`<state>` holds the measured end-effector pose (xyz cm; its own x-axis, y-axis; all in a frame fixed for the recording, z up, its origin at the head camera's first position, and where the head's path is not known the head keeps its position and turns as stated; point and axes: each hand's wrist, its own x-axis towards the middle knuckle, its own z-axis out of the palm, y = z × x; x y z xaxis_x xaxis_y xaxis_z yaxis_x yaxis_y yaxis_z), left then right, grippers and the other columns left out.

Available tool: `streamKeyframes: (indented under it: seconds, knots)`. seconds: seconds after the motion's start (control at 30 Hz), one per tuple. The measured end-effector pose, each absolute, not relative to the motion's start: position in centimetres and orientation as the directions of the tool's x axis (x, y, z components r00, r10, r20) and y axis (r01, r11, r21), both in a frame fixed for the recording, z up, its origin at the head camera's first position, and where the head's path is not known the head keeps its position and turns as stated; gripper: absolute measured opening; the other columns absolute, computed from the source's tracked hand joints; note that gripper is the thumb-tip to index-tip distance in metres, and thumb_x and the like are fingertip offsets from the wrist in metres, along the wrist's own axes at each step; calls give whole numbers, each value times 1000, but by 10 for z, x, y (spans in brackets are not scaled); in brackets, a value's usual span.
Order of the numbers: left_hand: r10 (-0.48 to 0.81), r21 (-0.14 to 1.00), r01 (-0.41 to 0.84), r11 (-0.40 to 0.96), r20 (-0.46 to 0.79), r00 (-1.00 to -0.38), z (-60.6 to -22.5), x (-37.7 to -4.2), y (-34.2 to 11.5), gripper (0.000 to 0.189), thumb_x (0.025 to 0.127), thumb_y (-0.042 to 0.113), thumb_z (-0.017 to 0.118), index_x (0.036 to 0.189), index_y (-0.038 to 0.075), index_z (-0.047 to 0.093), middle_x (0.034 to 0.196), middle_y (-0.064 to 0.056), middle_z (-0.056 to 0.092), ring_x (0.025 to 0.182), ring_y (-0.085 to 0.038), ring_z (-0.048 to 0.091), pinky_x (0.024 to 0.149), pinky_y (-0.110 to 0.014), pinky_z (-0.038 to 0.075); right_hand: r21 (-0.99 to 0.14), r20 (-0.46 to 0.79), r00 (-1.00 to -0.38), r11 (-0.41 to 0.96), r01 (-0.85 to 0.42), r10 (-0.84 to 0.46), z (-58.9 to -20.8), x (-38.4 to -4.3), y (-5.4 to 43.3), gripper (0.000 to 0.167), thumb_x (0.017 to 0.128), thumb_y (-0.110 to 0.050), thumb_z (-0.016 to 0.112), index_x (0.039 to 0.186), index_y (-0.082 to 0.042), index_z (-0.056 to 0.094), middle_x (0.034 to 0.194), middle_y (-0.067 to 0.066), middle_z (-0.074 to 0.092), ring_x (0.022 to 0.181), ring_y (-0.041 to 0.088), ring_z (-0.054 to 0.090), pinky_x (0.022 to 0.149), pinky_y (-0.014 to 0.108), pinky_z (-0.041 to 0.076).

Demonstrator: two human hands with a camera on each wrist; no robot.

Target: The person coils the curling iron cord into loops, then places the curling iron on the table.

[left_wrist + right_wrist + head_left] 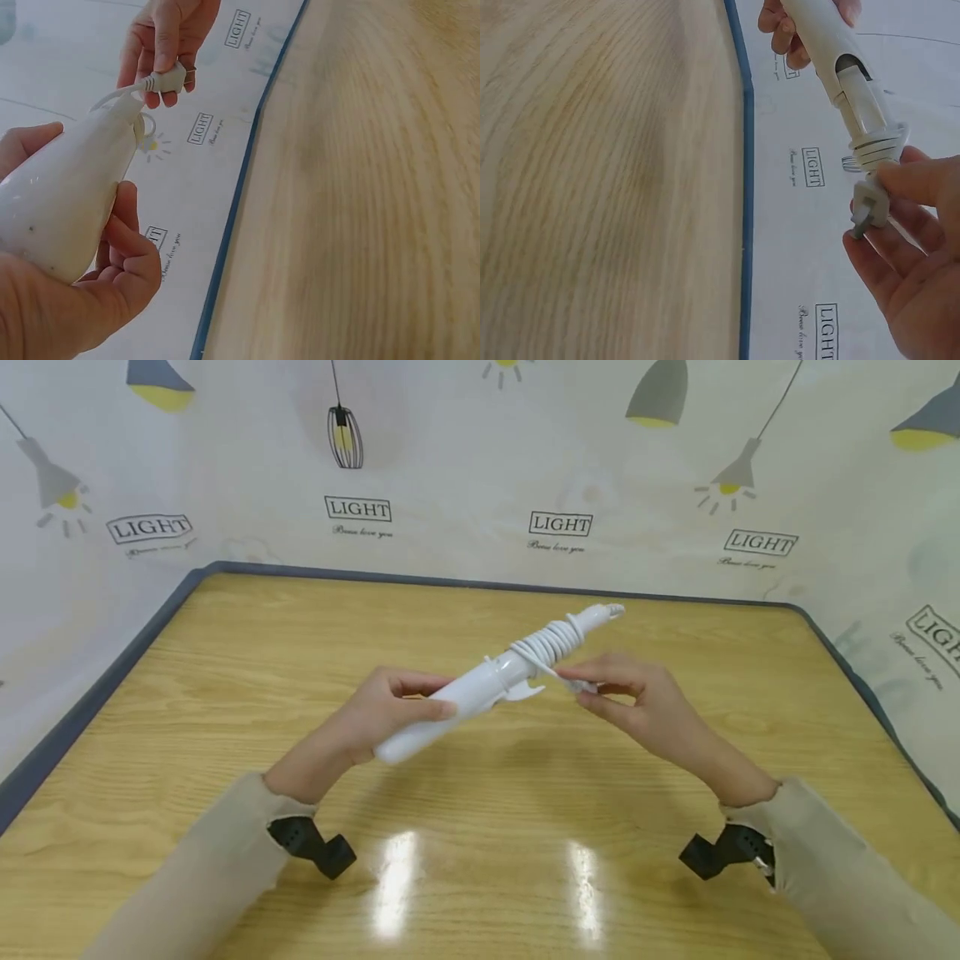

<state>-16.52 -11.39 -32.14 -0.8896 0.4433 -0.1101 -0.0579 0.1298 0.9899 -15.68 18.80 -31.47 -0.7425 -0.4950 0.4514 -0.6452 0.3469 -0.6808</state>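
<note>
A white wand-shaped appliance that looks like a curling iron (468,693) is held tilted above the table. My left hand (378,714) grips its thick body, thumb on the near side. White cord (551,643) is wound in several loops round the narrower far part, and a small lever (522,692) sticks out below. From the coils a length of cord leads to the plug (169,79), which my right hand (652,706) pinches between thumb and fingers. Metal prongs show on the plug (871,202) in the right wrist view. Part of the body is hidden by the left fingers.
Beneath both hands lies a wood-grain table (262,635) with a dark edge strip (465,583). Behind it stands a pale wall covering (465,468) printed with lamps. A black strap with a camera mount (311,847) sits on each wrist.
</note>
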Motion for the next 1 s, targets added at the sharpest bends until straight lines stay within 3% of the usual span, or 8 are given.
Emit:
streamKeyframes:
  seconds: [0.17, 0.33, 0.63, 1.0]
  knots:
    - [460, 985, -106, 133, -156, -874, -335, -168, -111, 44, 81, 11, 67, 121, -2, 57, 110, -17, 61, 83, -22, 59, 65, -32, 51, -780, 295, -800, 352, -517, -522, -324, -154, 193, 33, 83, 5, 62, 116, 2, 62, 110, 12, 63, 92, 11, 61, 71, 29, 52]
    - [435, 968, -172, 181, -235, -869, -347, -169, -110, 45, 80, 13, 68, 120, -3, 58, 107, -17, 62, 78, -19, 59, 63, -30, 50, -762, 164, -826, 462, -453, -540, -330, -153, 195, 34, 85, -4, 64, 119, -4, 62, 105, 10, 65, 91, 12, 60, 70, 28, 52]
    - [424, 923, -222, 314, -345, -838, -372, -167, -110, 40, 77, 17, 72, 113, 1, 64, 104, -13, 65, 80, -19, 59, 66, -29, 50, -630, 44, -765, 576, -520, -643, -348, -151, 199, 36, 79, -2, 69, 115, -5, 64, 98, 3, 65, 83, 14, 60, 71, 29, 51]
    - [430, 908, -97, 407, -284, -857, -373, -169, -112, 38, 73, 20, 76, 108, 7, 69, 101, -9, 66, 79, -18, 59, 66, -30, 49, -657, 0, -741, 558, -506, -671, -355, -149, 198, 36, 80, -5, 69, 116, -5, 64, 92, 0, 61, 83, 15, 59, 69, 25, 51]
